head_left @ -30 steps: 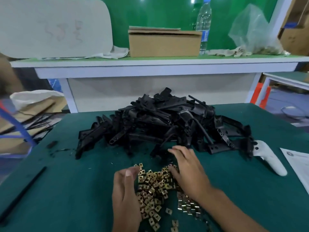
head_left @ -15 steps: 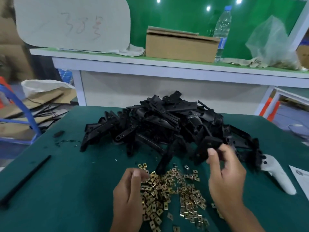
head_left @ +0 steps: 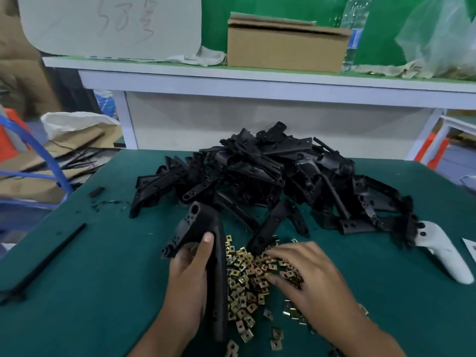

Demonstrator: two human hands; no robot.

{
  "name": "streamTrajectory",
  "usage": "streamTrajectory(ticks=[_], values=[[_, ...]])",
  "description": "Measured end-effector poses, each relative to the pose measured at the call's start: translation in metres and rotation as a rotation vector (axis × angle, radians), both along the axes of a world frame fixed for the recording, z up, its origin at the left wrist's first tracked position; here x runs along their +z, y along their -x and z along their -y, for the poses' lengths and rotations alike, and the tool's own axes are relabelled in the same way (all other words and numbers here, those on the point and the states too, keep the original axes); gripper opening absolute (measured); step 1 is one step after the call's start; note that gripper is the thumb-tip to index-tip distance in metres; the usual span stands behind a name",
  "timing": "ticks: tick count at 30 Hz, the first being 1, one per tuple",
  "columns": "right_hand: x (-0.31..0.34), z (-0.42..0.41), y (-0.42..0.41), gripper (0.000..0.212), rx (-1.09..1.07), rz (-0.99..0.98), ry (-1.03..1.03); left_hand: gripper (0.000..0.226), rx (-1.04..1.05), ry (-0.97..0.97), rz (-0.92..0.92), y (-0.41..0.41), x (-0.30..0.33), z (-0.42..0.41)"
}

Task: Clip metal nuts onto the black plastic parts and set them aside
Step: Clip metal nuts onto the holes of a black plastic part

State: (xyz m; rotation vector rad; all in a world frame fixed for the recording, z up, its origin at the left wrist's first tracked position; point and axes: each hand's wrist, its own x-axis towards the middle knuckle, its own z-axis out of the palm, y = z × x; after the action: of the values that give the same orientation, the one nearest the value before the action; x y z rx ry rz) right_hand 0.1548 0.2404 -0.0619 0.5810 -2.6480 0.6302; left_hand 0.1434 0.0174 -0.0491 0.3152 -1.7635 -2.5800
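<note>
Half a second ago the right hand [head_left: 313, 284] was lifting a black plastic part [head_left: 206, 243] from the pile of black parts [head_left: 270, 176] while the left hand [head_left: 189, 287] rested at the metal nuts [head_left: 247, 279]. Now that 1 part stands gripped in the left hand, thumb across its face, just left of the nuts. The right hand lies over the nuts on the green table [head_left: 90, 292], fingers curled into them; whether it pinches 1, I cannot tell.

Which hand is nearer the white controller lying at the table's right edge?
Right. The right hand rests on the pile of metal nuts, to the left of the white controller. The left hand, farther left, grips a black plastic part.
</note>
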Motion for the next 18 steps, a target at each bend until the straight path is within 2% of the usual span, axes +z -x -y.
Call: streamTrajectory(ticks=[2, 3, 6, 8, 12, 15, 18], values=[[-0.009, -0.010, 0.003, 0.063, -0.042, 0.127, -0.139, 0.035, -0.065, 0.100, -0.032, -0.002, 0.000, 0.002], [-0.011, -0.011, 0.004, 0.063, -0.046, 0.166, -0.161, 0.035, -0.099, 0.151, -0.058, -0.003, -0.001, 0.002], [-0.013, -0.006, 0.004, 0.042, -0.061, 0.196, -0.139, 0.041, -0.171, 0.250, -0.145, -0.006, -0.005, -0.004], [-0.010, -0.002, 0.002, 0.028, -0.071, 0.183, -0.128, 0.038, -0.228, 0.276, -0.169, -0.007, -0.007, -0.006], [-0.007, 0.003, -0.001, 0.016, -0.093, 0.192, -0.141, 0.052, -0.267, 0.330, -0.206, -0.011, -0.008, -0.005], [-0.002, 0.005, -0.003, 0.021, -0.088, 0.199, -0.136, 0.056, -0.232, 0.324, -0.192, -0.013, -0.007, -0.006], [0.001, 0.005, -0.006, 0.029, -0.044, 0.228, -0.181, 0.049, -0.226, 0.350, -0.269, -0.012, -0.007, -0.009]])
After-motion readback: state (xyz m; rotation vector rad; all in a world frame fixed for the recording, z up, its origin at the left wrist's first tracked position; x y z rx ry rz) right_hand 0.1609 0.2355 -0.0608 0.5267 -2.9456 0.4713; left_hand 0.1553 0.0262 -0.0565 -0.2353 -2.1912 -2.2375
